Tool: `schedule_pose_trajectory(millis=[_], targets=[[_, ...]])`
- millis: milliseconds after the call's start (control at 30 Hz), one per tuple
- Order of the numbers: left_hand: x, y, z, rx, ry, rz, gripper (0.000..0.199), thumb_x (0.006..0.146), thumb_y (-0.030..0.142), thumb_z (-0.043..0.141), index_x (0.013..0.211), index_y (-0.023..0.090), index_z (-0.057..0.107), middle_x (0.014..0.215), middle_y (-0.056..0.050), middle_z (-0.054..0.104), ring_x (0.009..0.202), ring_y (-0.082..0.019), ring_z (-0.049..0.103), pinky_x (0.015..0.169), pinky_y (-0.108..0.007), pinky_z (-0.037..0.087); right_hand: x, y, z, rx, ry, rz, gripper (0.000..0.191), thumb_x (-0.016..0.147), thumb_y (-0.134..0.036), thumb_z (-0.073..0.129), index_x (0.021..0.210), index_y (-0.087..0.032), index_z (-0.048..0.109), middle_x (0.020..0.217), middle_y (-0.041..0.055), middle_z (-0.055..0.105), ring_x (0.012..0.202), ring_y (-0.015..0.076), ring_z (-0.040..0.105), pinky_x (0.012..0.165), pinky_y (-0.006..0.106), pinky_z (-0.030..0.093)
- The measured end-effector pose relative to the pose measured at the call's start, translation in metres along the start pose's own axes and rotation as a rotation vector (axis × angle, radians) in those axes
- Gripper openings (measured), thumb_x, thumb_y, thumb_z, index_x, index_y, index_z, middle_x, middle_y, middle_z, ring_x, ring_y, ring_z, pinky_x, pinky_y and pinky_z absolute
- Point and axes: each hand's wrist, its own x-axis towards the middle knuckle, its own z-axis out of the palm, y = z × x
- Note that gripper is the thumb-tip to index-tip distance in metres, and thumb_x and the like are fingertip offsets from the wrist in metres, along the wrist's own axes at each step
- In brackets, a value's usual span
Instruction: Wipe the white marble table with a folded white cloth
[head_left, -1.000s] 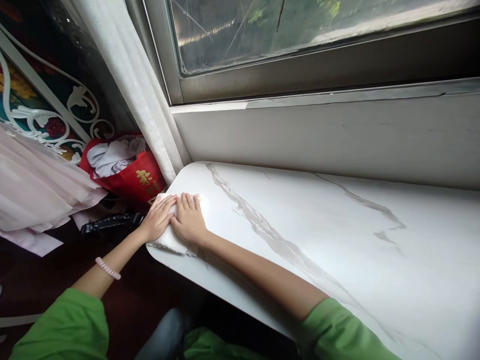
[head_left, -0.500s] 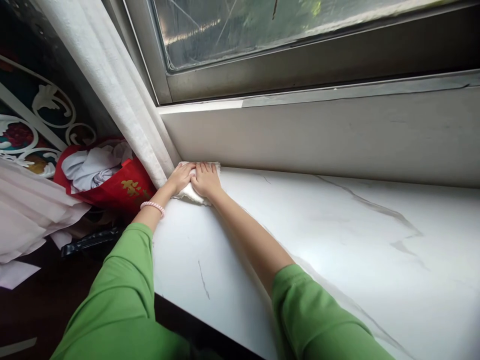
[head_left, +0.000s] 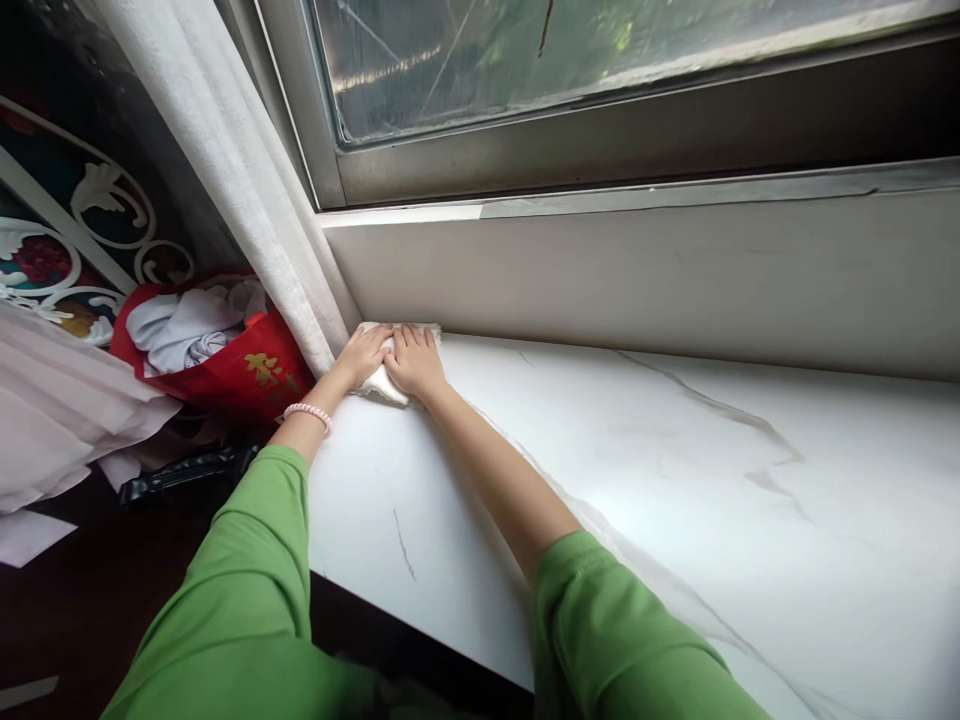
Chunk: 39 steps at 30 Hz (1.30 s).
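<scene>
A folded whitish cloth (head_left: pixel 384 388) lies on the white marble-patterned sill (head_left: pixel 660 480), in its back left corner. My left hand (head_left: pixel 364 356), with a pink-and-white beaded bracelet (head_left: pixel 309 412) at the wrist, rests flat on the left part of the cloth. Beside it, my right hand (head_left: pixel 415 362) presses down on the cloth with fingers stretched toward the back wall. The two hands touch near the thumbs. Much of the cloth is hidden under them.
A white curtain (head_left: pixel 232 170) hangs just left of the hands. Behind the sill rise a low wall (head_left: pixel 600 270) and a framed window (head_left: pixel 487 60). At left are a red bag (head_left: pixel 247 370) holding pale fabric, a black strap-like object (head_left: pixel 184 477) and pinkish draped fabric (head_left: pixel 67 400).
Both hands stay on the cloth in the corner, almost unmoved. The cloth's near edge sits slightly farther back and left. The view has shifted a little.
</scene>
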Motion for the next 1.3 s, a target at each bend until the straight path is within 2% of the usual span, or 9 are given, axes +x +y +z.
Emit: schedule_pose_trajectory(millis=[133, 267, 400, 633, 800, 933, 1067, 1167, 1300], targets=[[-0.019, 0.015, -0.002, 0.007, 0.008, 0.004, 0.047, 0.092, 0.020, 0.029, 0.138, 0.017, 0.040, 0.148, -0.007, 0.039, 0.137, -0.016, 0.032, 0.116, -0.041, 0.012, -0.020, -0.006, -0.008, -0.008, -0.038, -0.008, 0.058, 0.093, -0.029, 0.027, 0.142, 0.001, 0.034, 0.149, 0.0197, 0.035, 0.139, 0.0264, 0.026, 0.114, 0.044, 0.011], [-0.049, 0.033, -0.003, 0.008, -0.005, 0.018, 0.048, 0.093, 0.021, 0.028, 0.139, 0.016, 0.038, 0.148, -0.008, 0.039, 0.138, -0.016, 0.030, 0.116, -0.040, 0.012, -0.054, -0.016, -0.018, -0.012, -0.026, -0.002, 0.057, 0.093, -0.029, 0.028, 0.142, 0.000, 0.036, 0.149, 0.0200, 0.034, 0.140, 0.0273, 0.025, 0.113, 0.046, 0.011], [-0.094, 0.060, -0.006, 0.011, 0.006, 0.050, 0.049, 0.094, 0.023, 0.026, 0.141, 0.014, 0.036, 0.149, -0.008, 0.037, 0.139, -0.016, 0.028, 0.117, -0.039, 0.012, -0.102, -0.030, -0.033, -0.005, -0.026, -0.028, 0.058, 0.093, -0.029, 0.029, 0.142, 0.002, 0.035, 0.149, 0.0213, 0.034, 0.139, 0.0296, 0.026, 0.114, 0.047, 0.011], [-0.189, 0.123, -0.015, 0.007, 0.045, 0.053, 0.050, 0.096, 0.024, 0.022, 0.144, 0.014, 0.031, 0.150, -0.010, 0.035, 0.141, -0.019, 0.025, 0.118, -0.044, 0.012, -0.194, -0.048, -0.066, 0.024, -0.090, -0.175, 0.061, 0.094, -0.033, 0.028, 0.144, 0.002, 0.032, 0.150, 0.0207, 0.030, 0.141, 0.0315, 0.021, 0.116, 0.049, 0.011], [-0.221, 0.149, -0.017, 0.003, 0.066, 0.058, 0.051, 0.096, 0.022, 0.024, 0.147, 0.014, 0.025, 0.150, -0.010, 0.034, 0.141, -0.021, 0.024, 0.117, -0.048, 0.015, -0.228, -0.050, -0.076, 0.052, -0.096, -0.261, 0.062, 0.094, -0.033, 0.028, 0.144, 0.003, 0.030, 0.151, 0.0222, 0.027, 0.141, 0.0334, 0.018, 0.116, 0.052, 0.012], [-0.219, 0.151, -0.019, 0.001, 0.060, 0.037, 0.051, 0.095, 0.021, 0.025, 0.146, 0.014, 0.027, 0.149, -0.010, 0.036, 0.141, -0.021, 0.025, 0.117, -0.049, 0.016, -0.226, -0.048, -0.078, 0.065, -0.105, -0.266, 0.062, 0.093, -0.032, 0.030, 0.144, 0.004, 0.031, 0.150, 0.0222, 0.029, 0.141, 0.0332, 0.020, 0.116, 0.052, 0.012], [-0.193, 0.140, -0.017, -0.007, 0.024, 0.040, 0.050, 0.095, 0.021, 0.026, 0.143, 0.012, 0.031, 0.149, -0.011, 0.037, 0.140, -0.020, 0.026, 0.117, -0.047, 0.015, -0.204, -0.039, -0.074, 0.040, -0.101, -0.238, 0.062, 0.092, -0.032, 0.032, 0.143, 0.004, 0.033, 0.149, 0.0225, 0.032, 0.140, 0.0334, 0.023, 0.116, 0.051, 0.013], [-0.151, 0.125, -0.011, -0.010, 0.016, 0.039, 0.048, 0.094, 0.022, 0.026, 0.141, 0.011, 0.035, 0.148, -0.011, 0.039, 0.140, -0.018, 0.028, 0.118, -0.044, 0.012, -0.170, -0.022, -0.068, 0.001, -0.096, -0.180, 0.062, 0.092, -0.031, 0.030, 0.143, 0.004, 0.033, 0.149, 0.0218, 0.033, 0.140, 0.0324, 0.025, 0.115, 0.050, 0.013], [-0.074, 0.104, 0.000, 0.002, -0.004, 0.004, 0.047, 0.093, 0.020, 0.029, 0.139, 0.013, 0.037, 0.147, -0.009, 0.039, 0.139, -0.016, 0.029, 0.117, -0.039, 0.010, -0.111, 0.013, -0.057, -0.066, -0.096, -0.106, 0.061, 0.092, -0.030, 0.028, 0.142, 0.004, 0.033, 0.148, 0.0210, 0.034, 0.139, 0.0309, 0.027, 0.114, 0.048, 0.014]])
